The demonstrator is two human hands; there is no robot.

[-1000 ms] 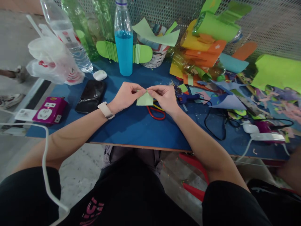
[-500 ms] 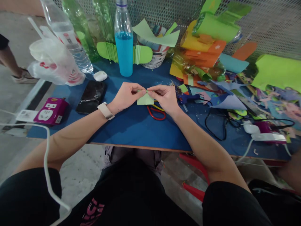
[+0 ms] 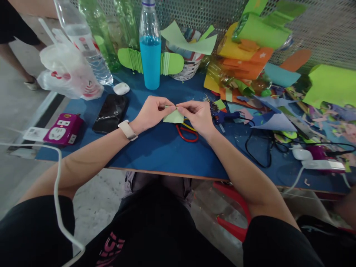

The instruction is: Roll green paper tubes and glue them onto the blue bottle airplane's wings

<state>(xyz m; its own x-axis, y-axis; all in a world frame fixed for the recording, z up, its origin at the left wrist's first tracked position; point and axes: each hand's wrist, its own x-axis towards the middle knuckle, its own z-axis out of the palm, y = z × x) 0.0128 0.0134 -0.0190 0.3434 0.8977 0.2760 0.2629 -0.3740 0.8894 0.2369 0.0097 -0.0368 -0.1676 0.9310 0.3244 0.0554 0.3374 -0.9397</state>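
A small piece of light green paper is held just above the blue desk, near its middle, and is pinched along its top edge from both sides. The left hand is closed on the paper's upper left part with fingertips pressed together; a pale watch is worn on that wrist. The right hand is pinched on the upper right part, so that the two sets of fingertips nearly meet over the paper. Red-handled scissors are seen lying on the desk just beneath the right hand. A black phone and a white earbud case lie to the left, well apart from the paper. A bottle of blue liquid stands upright behind the hands. Coloured paper scraps are heaped at the right.
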